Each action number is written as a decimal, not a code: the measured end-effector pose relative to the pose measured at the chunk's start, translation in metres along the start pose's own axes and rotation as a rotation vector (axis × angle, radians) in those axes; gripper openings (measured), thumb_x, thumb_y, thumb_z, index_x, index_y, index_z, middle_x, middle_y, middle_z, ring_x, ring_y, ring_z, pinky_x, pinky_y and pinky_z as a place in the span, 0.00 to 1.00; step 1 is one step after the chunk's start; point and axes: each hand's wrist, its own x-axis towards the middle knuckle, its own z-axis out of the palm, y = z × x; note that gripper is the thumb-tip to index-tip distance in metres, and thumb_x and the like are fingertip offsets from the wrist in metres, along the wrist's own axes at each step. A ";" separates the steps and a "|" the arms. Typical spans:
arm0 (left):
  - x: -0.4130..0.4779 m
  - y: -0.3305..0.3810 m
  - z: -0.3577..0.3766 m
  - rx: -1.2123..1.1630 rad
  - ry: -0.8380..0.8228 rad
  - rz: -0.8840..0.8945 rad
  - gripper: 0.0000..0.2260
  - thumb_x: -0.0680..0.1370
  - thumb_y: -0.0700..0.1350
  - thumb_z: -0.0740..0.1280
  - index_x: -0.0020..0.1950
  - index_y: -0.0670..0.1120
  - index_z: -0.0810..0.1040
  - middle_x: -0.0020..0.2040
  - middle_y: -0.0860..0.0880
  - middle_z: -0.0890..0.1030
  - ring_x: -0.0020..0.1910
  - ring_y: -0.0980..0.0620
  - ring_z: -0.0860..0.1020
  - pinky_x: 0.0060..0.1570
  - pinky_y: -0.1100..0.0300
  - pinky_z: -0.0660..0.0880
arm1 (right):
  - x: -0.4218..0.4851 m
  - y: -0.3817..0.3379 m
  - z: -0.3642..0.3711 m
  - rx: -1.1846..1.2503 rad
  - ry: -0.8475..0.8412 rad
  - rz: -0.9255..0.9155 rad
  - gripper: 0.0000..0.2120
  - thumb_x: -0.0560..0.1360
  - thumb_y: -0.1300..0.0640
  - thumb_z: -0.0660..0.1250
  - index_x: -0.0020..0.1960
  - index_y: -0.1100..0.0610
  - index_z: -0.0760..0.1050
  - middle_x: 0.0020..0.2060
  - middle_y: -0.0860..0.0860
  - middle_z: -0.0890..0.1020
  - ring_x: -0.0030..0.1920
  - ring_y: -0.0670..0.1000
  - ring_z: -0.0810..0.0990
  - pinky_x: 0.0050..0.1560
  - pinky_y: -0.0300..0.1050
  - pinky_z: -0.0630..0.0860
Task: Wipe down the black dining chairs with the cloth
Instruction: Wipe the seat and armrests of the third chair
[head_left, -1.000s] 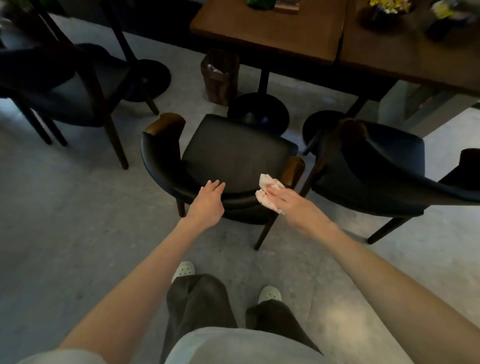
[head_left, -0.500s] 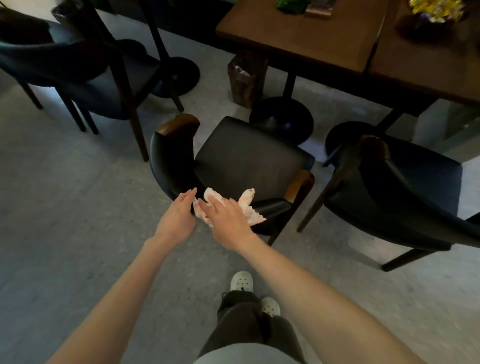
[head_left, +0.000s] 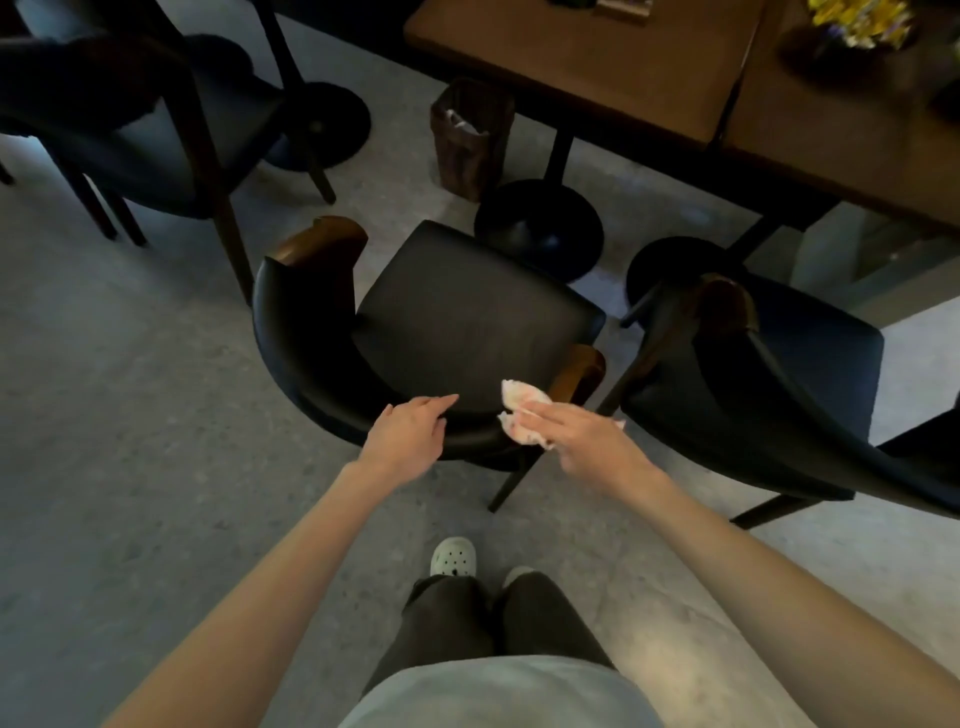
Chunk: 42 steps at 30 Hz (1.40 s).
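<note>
A black dining chair (head_left: 467, 322) with a curved padded backrest and wooden arm ends stands in front of me, its back toward me. My left hand (head_left: 410, 441) rests on the top of the backrest with fingers nearly straight. My right hand (head_left: 576, 436) presses a crumpled white and pink cloth (head_left: 522, 410) onto the backrest near its right end, fingers lying flat over the cloth. A second black chair (head_left: 769, 384) stands to the right, and a third (head_left: 135, 119) at the upper left.
Brown wooden tables (head_left: 587, 62) stand behind the chairs on round black pedestal bases (head_left: 537, 228). A small woven bin (head_left: 470, 135) sits on the grey floor under the table edge. My feet in white clogs (head_left: 453, 557) are close behind the chair.
My right hand slid the cloth from beside my left hand rightward along the backrest toward the right arm end. My left hand stayed on the backrest.
</note>
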 end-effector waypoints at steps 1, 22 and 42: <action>0.001 0.007 0.002 0.009 0.013 0.013 0.19 0.83 0.45 0.55 0.75 0.53 0.65 0.69 0.48 0.73 0.67 0.47 0.71 0.71 0.48 0.61 | -0.004 0.007 -0.007 0.029 0.042 0.083 0.30 0.70 0.74 0.65 0.69 0.57 0.73 0.67 0.53 0.76 0.66 0.56 0.75 0.66 0.52 0.73; 0.068 0.107 0.062 -0.092 0.261 -0.275 0.14 0.83 0.51 0.56 0.62 0.54 0.78 0.53 0.55 0.81 0.44 0.59 0.77 0.35 0.68 0.65 | 0.100 0.134 0.000 0.403 -0.294 0.624 0.19 0.83 0.50 0.50 0.62 0.57 0.75 0.59 0.58 0.75 0.62 0.60 0.73 0.61 0.50 0.68; 0.043 0.094 0.051 -0.042 0.373 -0.327 0.12 0.82 0.49 0.58 0.61 0.52 0.78 0.52 0.57 0.82 0.49 0.59 0.79 0.38 0.71 0.67 | 0.106 0.142 0.011 0.351 -0.332 0.363 0.18 0.76 0.44 0.51 0.43 0.45 0.78 0.44 0.46 0.82 0.47 0.48 0.79 0.55 0.53 0.75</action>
